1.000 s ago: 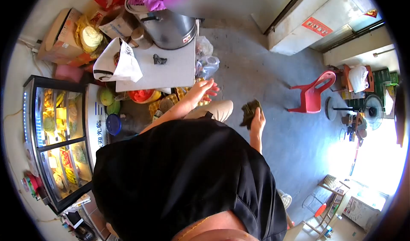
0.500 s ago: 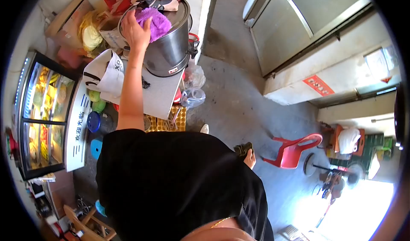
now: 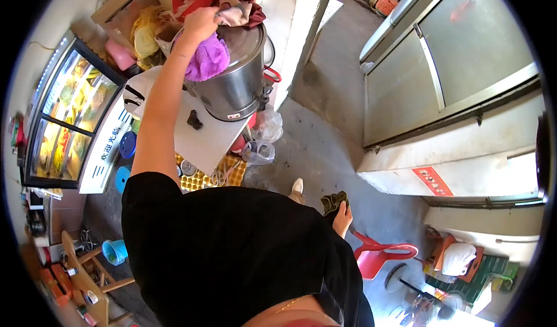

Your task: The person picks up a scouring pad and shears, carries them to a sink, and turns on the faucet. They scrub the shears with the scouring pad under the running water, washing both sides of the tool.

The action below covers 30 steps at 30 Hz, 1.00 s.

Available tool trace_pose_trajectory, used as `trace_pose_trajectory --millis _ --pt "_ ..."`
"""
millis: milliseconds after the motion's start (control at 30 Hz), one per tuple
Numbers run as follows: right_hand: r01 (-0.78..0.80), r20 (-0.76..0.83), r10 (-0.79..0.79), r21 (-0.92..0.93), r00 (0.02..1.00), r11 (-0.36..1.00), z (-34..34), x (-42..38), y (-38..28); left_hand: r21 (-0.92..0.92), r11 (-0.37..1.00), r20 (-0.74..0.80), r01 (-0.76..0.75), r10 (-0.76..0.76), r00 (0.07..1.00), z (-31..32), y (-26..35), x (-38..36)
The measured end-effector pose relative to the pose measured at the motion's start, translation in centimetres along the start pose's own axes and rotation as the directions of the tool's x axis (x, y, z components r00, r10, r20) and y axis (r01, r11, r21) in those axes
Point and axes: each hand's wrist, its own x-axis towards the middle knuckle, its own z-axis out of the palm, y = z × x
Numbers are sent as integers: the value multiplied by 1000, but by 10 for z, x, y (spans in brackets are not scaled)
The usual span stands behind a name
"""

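Upper left of the frame, the steel pot (image 3: 232, 89) and purple cloth (image 3: 208, 57) block passage across the table (image 3: 203, 138); right of centre, bare floor (image 3: 325, 147) leaves room above the red chair (image 3: 377, 257)

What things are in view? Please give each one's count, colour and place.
Flat-topped table: one, whitish, upper left.
Big lidded metal pot: one, grey, on the table.
Fluffy cloth: one, purple, against pot's side.
Crumpled patterned cloth bundle: one, pink and maroon, on pot.
Glass-fronted cabinet: one, black and white, left.
Dimpled tray: count unclear, yellow, below table.
Plastic armchair: one, red, lower right.
Clear plastic bags: two, colourless, beside table.
Plastic bucket: one, light blue, lower left.
Limp cloth: one, dark green, in right hand.
Background clutter: many, mixed colours, partly unclear.
Left hand: one, bare, at patterned bundle.
Right hand: one, bare, holding green cloth.
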Motion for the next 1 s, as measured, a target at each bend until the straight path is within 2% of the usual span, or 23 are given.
trace_pose_trajectory --millis 67,100,200,233,267,300,333,367,400,467,533,567,600,633,667,733,767,800,867,933,967,1000 --pt "5 19 -5 11 1000 1000 4 22 -5 -275 949 -156 158 -206 966 -18 -11 -8" --pt "4 62 -3 -17 998 1000 5 32 -17 -278 943 -350 183 -277 895 -4 -28 -1" --pt "33 152 -23 -63 988 997 12 70 -34 -369 859 -408 354 -492 769 -16 -49 6" --pt "66 158 -55 -65 986 996 15 86 -42 -369 853 -414 370 -507 756 -44 -57 9" --pt "89 165 -77 -70 983 994 15 98 -48 -502 750 -35 430 -515 857 -85 -66 11" --pt "97 179 -83 -70 980 993 16 115 -52 -584 619 336 525 -405 851 -107 -68 12" --pt "49 223 -47 -3 974 999 15 132 -54 -578 615 335 535 -419 844 -97 -50 16" --pt "-7 268 -9 60 963 998 14 147 -57 -505 758 -99 414 -527 844 -72 -16 24" --pt "-3 284 -16 67 959 998 17 161 -59 -350 875 -529 335 -480 700 -48 10 34" --pt "-3 283 -16 67 959 998 16 188 -67 -136 932 -369 335 -362 856 -9 32 52" --pt "15 321 -34 60 947 998 20 211 -67 -4 952 -107 308 -306 946 13 71 43" --pt "29 337 -45 53 940 998 20 222 -68 -41 965 -61 259 -261 963 52 64 55" --pt "42 354 -57 50 933 998 22 232 -67 -79 975 -21 209 -211 977 54 69 57" --pt "14 380 -31 47 924 999 22 239 -68 -223 958 -121 180 -210 970 55 69 52" --pt "34 404 -50 47 913 998 21 246 -67 -226 953 -115 204 -234 965 53 69 57" --pt "73 462 -29 -77 886 994 25 252 -83 -490 836 -46 247 -308 950 52 70 50" --pt "82 490 -27 -90 871 993 30 259 -84 -369 906 -157 207 -280 947 50 71 44" --pt "84 533 -38 -63 845 994 37 265 -84 -420 894 -272 155 -287 918 56 68 41" --pt "71 590 -24 -57 807 996 49 272 -86 -220 938 -485 268 -343 804 24 76 13" --pt "290 645 -191 -50 740 956 63 278 -94 -117 985 -606 125 -171 777 47 31 -17" --pt "244 675 -141 -60 724 968 66 278 -97 -279 914 -588 294 -405 700 11 61 -49" --pt "204 699 -102 -64 707 977 74 280 -105 -123 932 -667 341 -332 667 20 57 -66"
